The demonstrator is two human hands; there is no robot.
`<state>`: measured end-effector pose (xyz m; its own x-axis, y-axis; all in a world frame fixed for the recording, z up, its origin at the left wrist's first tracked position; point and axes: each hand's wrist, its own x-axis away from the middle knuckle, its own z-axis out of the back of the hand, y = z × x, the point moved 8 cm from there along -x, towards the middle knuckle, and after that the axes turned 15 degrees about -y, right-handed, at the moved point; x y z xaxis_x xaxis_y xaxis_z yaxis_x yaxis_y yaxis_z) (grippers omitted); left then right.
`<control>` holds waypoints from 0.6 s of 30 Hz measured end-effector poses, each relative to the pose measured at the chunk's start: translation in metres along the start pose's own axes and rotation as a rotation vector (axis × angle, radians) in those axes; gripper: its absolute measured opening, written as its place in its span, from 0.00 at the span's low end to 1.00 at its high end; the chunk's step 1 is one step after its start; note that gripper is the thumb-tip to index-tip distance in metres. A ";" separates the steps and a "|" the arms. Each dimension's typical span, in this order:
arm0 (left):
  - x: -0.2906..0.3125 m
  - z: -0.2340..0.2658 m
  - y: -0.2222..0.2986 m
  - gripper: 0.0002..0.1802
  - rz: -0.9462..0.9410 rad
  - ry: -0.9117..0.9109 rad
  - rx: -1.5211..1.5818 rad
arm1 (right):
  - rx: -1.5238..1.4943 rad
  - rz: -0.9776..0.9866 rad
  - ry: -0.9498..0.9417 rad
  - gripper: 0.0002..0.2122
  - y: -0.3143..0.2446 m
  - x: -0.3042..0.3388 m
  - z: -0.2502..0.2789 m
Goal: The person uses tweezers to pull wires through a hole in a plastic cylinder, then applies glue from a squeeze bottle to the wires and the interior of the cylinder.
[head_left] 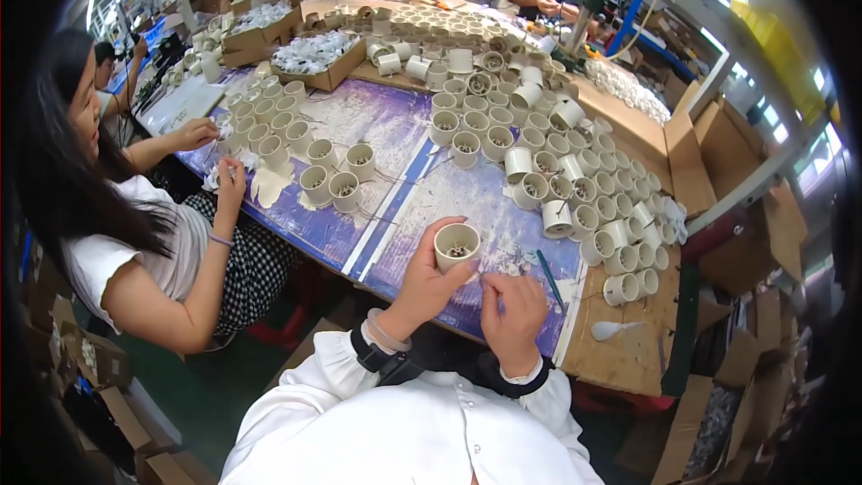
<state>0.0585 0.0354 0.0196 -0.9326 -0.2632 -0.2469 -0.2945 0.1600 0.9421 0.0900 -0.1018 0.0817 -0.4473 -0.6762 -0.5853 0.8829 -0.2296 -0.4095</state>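
Observation:
My left hand point(426, 286) grips a cream plastic cup-shaped part point(457, 245) upright over the near edge of the blue-covered table point(395, 126). Small dark pieces lie inside the cup. My right hand point(514, 313) sits just right of it, fingers curled and pinched, apparently on a thin wire that runs toward the cup; I cannot make the wire out clearly. Both wrists wear white sleeves with dark cuffs.
Several identical cream cups point(575, 189) crowd the table's right and far side, others point(332, 181) stand at left. A co-worker point(135, 242) sits at my left, hands point(229, 181) on the table. A blue-green pen point(549, 279), a white spoon-like piece point(613, 330), cardboard boxes point(319, 58).

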 end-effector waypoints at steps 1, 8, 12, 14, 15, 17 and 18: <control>0.001 0.001 0.002 0.29 -0.013 0.006 0.009 | 0.009 0.013 -0.006 0.06 -0.003 0.000 -0.001; 0.009 0.002 0.004 0.29 0.033 -0.015 -0.138 | 0.048 0.075 -0.041 0.07 -0.021 0.015 -0.006; 0.014 0.001 0.006 0.29 0.016 0.058 -0.179 | 0.065 0.072 -0.065 0.08 -0.018 0.025 -0.001; 0.011 -0.004 0.001 0.29 0.042 0.036 -0.164 | 0.027 0.027 -0.081 0.08 -0.011 0.029 0.006; 0.008 -0.003 0.001 0.29 0.040 0.045 -0.167 | -0.028 0.023 -0.091 0.07 -0.007 0.027 0.009; -0.001 -0.005 0.002 0.29 0.045 0.041 -0.155 | -0.067 0.005 -0.104 0.07 0.010 0.025 0.018; -0.003 -0.004 0.006 0.29 0.034 0.034 -0.225 | -0.049 -0.093 -0.134 0.09 0.033 0.028 0.022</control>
<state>0.0605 0.0330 0.0266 -0.9324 -0.2939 -0.2104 -0.2059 -0.0465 0.9775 0.1096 -0.1442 0.0670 -0.5009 -0.7415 -0.4465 0.8292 -0.2631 -0.4932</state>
